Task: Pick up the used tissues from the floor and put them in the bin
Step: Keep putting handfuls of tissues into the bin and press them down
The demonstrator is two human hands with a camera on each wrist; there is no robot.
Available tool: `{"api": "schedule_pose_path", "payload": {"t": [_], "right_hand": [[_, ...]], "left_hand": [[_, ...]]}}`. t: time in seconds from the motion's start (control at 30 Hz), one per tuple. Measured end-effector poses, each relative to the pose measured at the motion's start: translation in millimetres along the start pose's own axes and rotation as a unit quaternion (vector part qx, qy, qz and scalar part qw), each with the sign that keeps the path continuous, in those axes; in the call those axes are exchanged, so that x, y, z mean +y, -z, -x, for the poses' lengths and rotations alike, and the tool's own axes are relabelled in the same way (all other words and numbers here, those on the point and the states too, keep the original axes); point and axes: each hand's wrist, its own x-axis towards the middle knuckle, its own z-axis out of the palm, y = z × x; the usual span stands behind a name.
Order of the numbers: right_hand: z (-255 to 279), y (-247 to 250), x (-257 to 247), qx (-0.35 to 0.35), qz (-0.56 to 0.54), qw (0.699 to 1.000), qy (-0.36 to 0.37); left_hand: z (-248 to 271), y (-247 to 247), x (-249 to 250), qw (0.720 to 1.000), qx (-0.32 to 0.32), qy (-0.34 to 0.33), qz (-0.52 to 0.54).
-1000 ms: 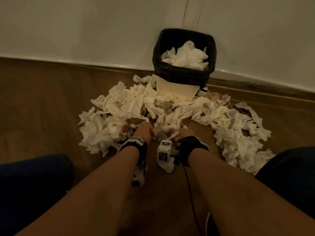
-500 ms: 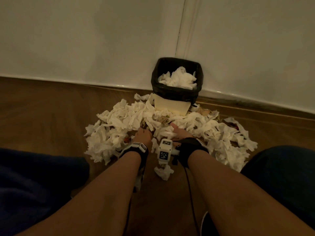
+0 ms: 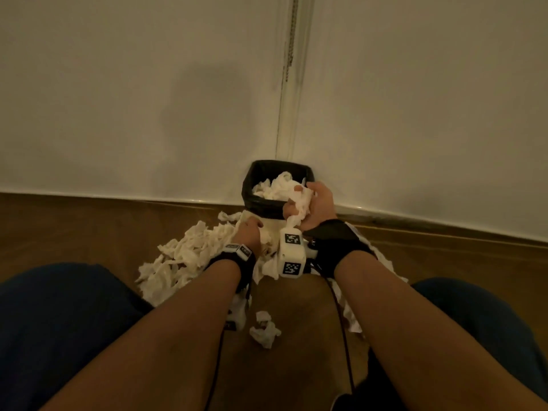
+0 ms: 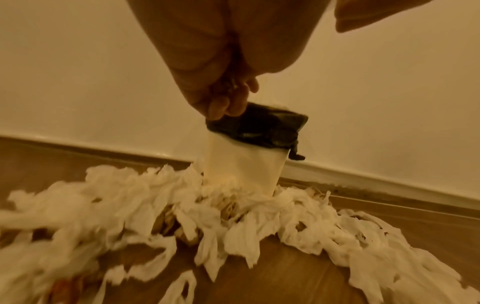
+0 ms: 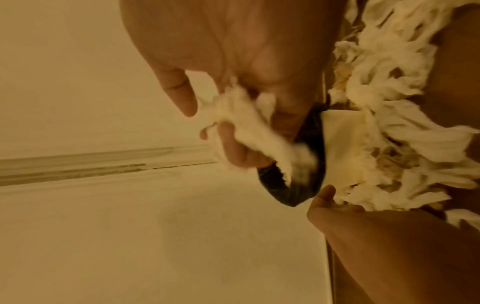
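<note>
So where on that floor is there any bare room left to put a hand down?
Bare wood floor shows between the forearms, near the person, broken only by one stray tissue. More lies to the far left of the tissue pile, along the wall. It is crowded around the bin, where tissues ring its base. The right hand holds a tissue wad at the rim.

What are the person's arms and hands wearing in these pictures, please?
Both forearms are bare, with no sleeves. The left hand has a black wrist strap carrying small white blocks with black-and-white square markings. The right hand has a wider black wrap with a white boxy unit bearing two such markings. A thin dark cable trails from it.
</note>
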Motion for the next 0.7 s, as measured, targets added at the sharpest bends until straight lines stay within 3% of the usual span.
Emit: {"api": "schedule_pose_path", "payload": {"t": [0.1, 0.17, 0.27, 0.43, 0.5, 0.6, 0.7], "right_hand": [[18.6, -16.2, -17.9, -0.046, 0.008, 0.999, -0.013], [24.5, -24.7, -26.4, -0.039, 0.046, 0.998, -0.011], [28.1, -30.8, -36.1, -0.042, 0.139, 0.989, 0.025], [28.7, -26.5, -65.2, -0.008, 0.151, 0.981, 0.119], [25.7, -22.7, -74.3, -0.001, 0.139, 0.983, 0.118], [16.4, -18.4, -86.2, 0.014, 0.142, 0.983, 0.115], [10.4, -17.5, -92.1, -0.024, 0.16, 0.983, 0.082]], "left_hand": [[1.1, 17.3, 17.1, 0.999, 0.023, -0.026, -0.035], [1.5, 30.0, 29.5, 0.997, 0.034, -0.041, -0.049], [-1.3, 53.2, 46.8, 0.994, 0.051, -0.065, -0.068], [-5.7, 112.2, 72.1, 0.975, 0.1, -0.169, -0.106], [-5.8, 133.8, 79.2, 0.964, 0.127, -0.199, -0.126], [-3.5, 145.3, 78.4, 0.958, 0.159, -0.21, -0.117], [-2.2, 136.4, 70.5, 0.966, 0.157, -0.188, -0.088]]}}
